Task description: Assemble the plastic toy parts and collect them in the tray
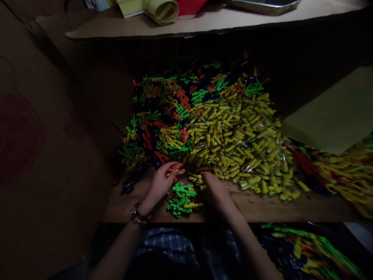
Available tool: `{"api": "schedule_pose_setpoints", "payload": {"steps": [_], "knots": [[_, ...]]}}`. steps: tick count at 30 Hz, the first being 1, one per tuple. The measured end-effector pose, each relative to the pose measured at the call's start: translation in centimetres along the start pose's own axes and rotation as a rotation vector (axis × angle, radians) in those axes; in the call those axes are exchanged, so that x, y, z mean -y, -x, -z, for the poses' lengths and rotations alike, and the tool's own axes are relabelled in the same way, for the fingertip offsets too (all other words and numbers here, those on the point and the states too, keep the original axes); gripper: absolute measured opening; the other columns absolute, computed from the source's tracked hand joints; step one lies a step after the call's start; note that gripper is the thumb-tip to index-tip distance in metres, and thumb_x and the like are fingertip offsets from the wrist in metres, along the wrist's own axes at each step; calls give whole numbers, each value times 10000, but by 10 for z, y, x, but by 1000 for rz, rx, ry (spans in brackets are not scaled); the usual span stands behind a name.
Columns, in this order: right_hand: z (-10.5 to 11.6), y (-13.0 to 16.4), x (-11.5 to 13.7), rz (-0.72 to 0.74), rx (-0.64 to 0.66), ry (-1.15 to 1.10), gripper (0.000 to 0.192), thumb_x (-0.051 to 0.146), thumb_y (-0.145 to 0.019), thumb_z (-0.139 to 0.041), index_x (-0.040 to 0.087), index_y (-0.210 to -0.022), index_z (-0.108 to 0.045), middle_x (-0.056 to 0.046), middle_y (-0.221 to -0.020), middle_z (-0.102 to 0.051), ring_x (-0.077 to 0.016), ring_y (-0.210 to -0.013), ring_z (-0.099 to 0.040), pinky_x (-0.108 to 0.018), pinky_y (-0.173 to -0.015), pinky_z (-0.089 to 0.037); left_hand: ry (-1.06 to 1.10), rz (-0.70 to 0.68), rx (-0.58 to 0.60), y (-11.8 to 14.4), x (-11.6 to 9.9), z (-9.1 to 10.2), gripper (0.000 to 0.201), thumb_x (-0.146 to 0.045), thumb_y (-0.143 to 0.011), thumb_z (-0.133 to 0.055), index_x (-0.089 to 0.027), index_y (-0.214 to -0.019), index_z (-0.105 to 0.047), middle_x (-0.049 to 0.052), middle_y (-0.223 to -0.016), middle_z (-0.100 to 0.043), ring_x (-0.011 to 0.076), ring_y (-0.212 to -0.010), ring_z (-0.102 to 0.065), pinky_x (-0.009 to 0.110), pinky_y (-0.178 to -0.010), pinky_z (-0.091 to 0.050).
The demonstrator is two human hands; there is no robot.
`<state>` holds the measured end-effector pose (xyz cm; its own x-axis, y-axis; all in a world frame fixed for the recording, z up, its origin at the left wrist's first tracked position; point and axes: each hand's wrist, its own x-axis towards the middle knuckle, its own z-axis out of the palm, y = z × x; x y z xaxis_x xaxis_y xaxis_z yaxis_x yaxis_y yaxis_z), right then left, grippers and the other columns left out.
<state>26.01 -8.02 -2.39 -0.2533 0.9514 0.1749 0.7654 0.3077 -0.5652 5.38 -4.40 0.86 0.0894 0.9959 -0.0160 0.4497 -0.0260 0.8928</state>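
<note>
Between the two hands, on the near part of a wooden tabletop [250,212], lies a small cluster of green plastic pieces [181,196], a yellow tube [192,205] on its near side. The hands are apart: just beyond the cluster, the left hand [161,182] pinches some orange pieces [179,170] between thumb and fingers. The right hand [216,190] curls down by a few yellow pieces [197,179]; whether it grips any, I cannot tell. Past the right hand spreads a large heap of yellow tubes [233,146]; past the left, a mixed pile [171,138] of green, orange, yellow and dark blue. Far beyond both hands, a cardboard shelf [204,28] bears a yellowish roll [162,11] and a metal tray [269,7]
</note>
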Motion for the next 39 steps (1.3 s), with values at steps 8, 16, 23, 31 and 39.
{"api": "schedule_pose_setpoints", "payload": {"steps": [8,16,23,31,39], "knots": [[12,15,8,-66,-224,-253,265,206,-787,-556,208,-1049,-516,-68,-970,-649,-186,-835,-634,-279,-727,-509,291,184,86,10,-7,-3,359,-268,-701,-683,-141,-1034,-634,83,-1027,-703,194,-907,-650,285,-806,-507],[33,6,40,-227,-122,-508,190,280,-733,-592,216,-899,-526,12,-723,-623,-140,-612,-588,-210,-562,-461,116,114,139,16,-26,-5,226,-229,-742,-652,-158,-953,-688,51,-930,-733,191,-822,-668,270,-749,-516],[41,7,45,-269,9,-447,200,271,-686,-604,218,-867,-537,-3,-703,-651,-160,-593,-600,-230,-546,-444,-2,54,170,23,-28,-4,226,-236,-780,-635,-186,-993,-692,28,-951,-738,183,-836,-678,251,-761,-511],[57,2,36,-287,104,-529,187,320,-674,-636,209,-780,-529,27,-635,-569,-133,-558,-527,-216,-514,-417,83,53,437,25,-24,12,255,-278,-762,-656,-181,-992,-708,31,-912,-738,166,-784,-655,234,-703,-491],[43,-9,24,-495,309,-925,287,207,-537,-642,188,-793,-516,19,-695,-612,-156,-640,-601,-257,-605,-490,31,107,509,30,-13,31,311,-324,-773,-632,-175,-1044,-665,64,-1015,-704,201,-905,-639,289,-786,-500]]}}
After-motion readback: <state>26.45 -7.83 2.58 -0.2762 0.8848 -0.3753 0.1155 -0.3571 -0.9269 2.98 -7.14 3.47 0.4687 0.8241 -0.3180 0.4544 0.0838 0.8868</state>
